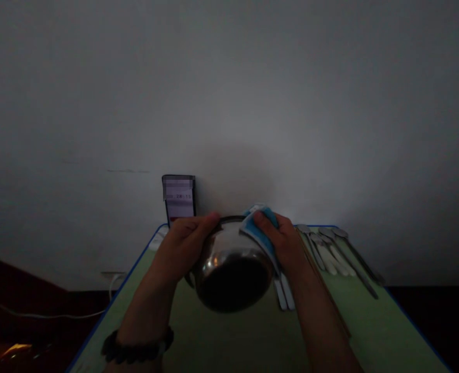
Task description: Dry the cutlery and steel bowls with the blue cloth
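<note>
A shiny metal pot point(229, 254) with a dark underside is held up above the table, tilted so its bottom faces me. My left hand point(185, 243) grips its left side, thumb along the rim. A blue and white cloth point(261, 228) lies against the pot's right side. My right hand point(282, 238) is closed on this cloth, its thumb on top, pressing it to the pot. What the fingers do behind the pot is hidden.
A green table point(229, 342) with blue edges stands against a grey wall point(229, 103). A phone point(180, 199) leans at the back left. Several spoons point(330, 254) lie at the right, near thin sticks point(323, 290). Two pale handles point(284, 295) show below the pot. A white cable point(51, 315) runs at the left.
</note>
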A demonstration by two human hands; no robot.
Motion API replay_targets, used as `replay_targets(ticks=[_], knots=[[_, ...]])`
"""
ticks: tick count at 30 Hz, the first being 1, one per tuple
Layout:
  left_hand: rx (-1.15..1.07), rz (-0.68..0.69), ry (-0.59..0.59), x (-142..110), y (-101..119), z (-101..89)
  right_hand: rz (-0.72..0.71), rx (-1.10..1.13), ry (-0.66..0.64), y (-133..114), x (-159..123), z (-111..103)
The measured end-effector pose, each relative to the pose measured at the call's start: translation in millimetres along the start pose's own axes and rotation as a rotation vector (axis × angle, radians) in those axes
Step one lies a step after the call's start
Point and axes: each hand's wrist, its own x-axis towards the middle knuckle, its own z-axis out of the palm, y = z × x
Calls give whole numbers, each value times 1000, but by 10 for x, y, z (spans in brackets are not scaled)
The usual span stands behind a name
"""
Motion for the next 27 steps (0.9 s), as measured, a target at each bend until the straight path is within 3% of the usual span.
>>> replay_targets(ticks=[4,7,9,11,14,16,20,22,24,26,27], knots=[[-178,-57,439,63,37,104,81,348,338,107,59,99],[-223,-87,681,90,59,281,138,630,528,157,56,294],[-232,-31,802,91,21,429,173,765,585,201,39,441],[-262,80,872,79,-54,568,224,866,558,263,31,558],[-248,226,815,43,-152,684,307,951,412,358,66,593],[-203,312,749,14,-147,657,311,967,363,381,120,497],[-24,352,814,-30,12,398,201,948,480,257,214,156],[58,337,818,-45,88,271,57,852,572,145,188,49],[113,300,750,-64,131,209,-165,641,615,51,93,58],[123,251,659,-93,150,217,-409,294,556,4,-46,180],[110,241,607,-111,159,237,-495,70,459,0,-115,268]])
